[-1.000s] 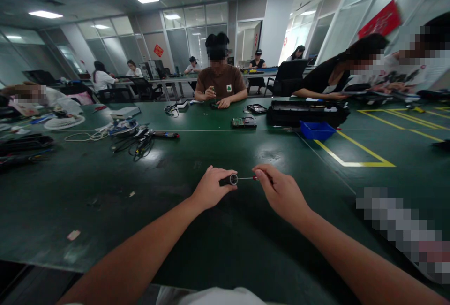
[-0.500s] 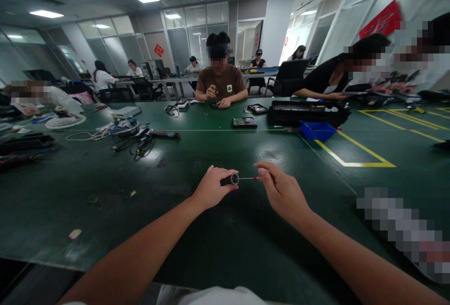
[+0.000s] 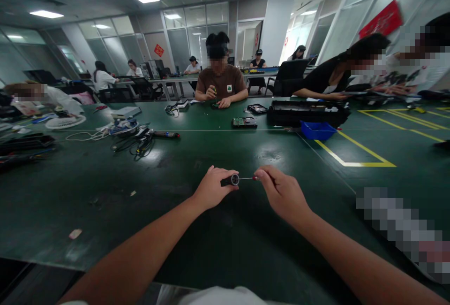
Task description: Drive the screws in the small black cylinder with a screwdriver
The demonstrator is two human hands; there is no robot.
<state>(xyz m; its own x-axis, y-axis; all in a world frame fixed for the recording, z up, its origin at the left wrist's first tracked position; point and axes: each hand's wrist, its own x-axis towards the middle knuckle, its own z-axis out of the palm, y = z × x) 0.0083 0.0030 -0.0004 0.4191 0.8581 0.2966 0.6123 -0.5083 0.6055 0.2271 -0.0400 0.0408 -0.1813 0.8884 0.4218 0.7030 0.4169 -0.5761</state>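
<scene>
Near the middle of the green table, my left hand [image 3: 211, 188] grips a black cylindrical part [image 3: 230, 180], whose round, pale-rimmed end faces me. My right hand [image 3: 285, 193] is closed on the handle of a small screwdriver [image 3: 248, 178]. A bit of red shows at the front of that handle; the rest is hidden in my fingers. Its thin metal shaft lies level and points left, meeting the side of the black part. Whether the tip sits in a screw is too small to tell.
Ahead on the green table [image 3: 197, 155] are tangled cables [image 3: 142, 145], an opened device with a circuit board [image 3: 244, 122], a long black casing [image 3: 305, 112] and a blue bin [image 3: 318, 130]. A blurred-out object lies at right. A person in a brown shirt [image 3: 221, 82] works opposite.
My right hand's fingers have curled in and turned about the screwdriver handle, the forefinger now closer to the thumb. My left hand and the black part have stayed in place.
</scene>
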